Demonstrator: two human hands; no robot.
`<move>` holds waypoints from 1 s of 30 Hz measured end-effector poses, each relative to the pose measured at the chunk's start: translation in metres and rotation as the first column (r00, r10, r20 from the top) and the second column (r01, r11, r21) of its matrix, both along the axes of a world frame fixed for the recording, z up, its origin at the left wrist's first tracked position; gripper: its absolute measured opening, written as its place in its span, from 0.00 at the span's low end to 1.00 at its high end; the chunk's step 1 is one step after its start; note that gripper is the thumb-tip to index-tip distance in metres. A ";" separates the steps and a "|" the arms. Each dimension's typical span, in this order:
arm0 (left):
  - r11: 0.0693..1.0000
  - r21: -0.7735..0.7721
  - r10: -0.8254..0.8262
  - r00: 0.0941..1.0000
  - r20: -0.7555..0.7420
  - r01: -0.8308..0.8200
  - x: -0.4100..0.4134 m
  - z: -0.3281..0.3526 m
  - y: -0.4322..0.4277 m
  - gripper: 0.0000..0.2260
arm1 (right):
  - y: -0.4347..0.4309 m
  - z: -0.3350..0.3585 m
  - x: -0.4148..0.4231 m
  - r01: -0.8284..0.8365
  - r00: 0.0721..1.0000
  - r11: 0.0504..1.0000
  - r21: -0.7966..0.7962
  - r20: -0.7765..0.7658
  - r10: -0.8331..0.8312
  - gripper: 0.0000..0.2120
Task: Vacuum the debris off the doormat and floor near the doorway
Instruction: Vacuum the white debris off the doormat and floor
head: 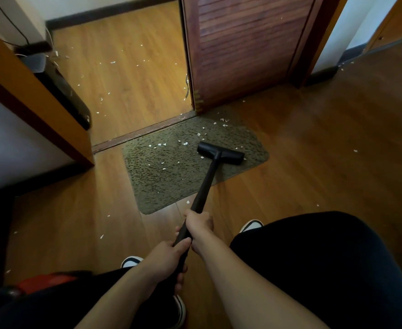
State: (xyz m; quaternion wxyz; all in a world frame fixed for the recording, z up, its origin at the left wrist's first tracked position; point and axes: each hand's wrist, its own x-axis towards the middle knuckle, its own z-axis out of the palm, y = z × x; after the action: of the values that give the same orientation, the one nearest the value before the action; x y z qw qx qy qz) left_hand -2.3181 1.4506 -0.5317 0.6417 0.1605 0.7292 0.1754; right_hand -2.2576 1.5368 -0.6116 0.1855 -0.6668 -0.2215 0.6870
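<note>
The left hand and right hand both grip the vacuum wand, its nozzle on the doormat toward 3 o'clock, while scraps litter the mat's 12 o'clock edge and the floor beyond, so most cleaning seems left

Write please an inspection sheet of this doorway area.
Surface: brown wooden plank floor, small white scraps scattered across it.
Job's things: olive shaggy rectangular doormat bearing scraps; black T-shaped vacuum nozzle rests on its far right part, on a black wand.
Clutter: black box against the left door frame; red and black object lower left, partly cut off.
Grippers: left hand and right hand grip the wand, right further forward.
Cables: thin black cable on upper left wall.
Surroundings: dark louvred wooden door beside the open doorway.
</note>
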 end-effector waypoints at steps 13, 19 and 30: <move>1.000 0.001 0.019 0.999 0.035 -0.019 -0.005 -0.020 0.052 0.15 | 0.052 -0.022 -0.011 0.028 1.000 0.999 0.016 0.009 -0.028 0.13; 0.998 0.017 0.056 0.998 0.041 -0.056 -0.008 -0.015 0.030 0.14 | 0.033 -0.018 -0.014 0.005 1.000 1.000 0.003 0.008 -0.005 0.14; 0.997 -0.018 0.080 0.997 0.004 -0.080 -0.019 -0.001 -0.037 0.20 | -0.033 0.002 -0.030 -0.113 0.994 0.993 -0.029 -0.005 0.113 0.09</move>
State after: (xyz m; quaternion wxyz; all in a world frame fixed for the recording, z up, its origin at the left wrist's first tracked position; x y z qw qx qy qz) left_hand -2.3372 1.4132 -0.5332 0.6373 0.1252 0.7349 0.1950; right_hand -2.2873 1.5036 -0.6100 0.1372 -0.6548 -0.2485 0.7005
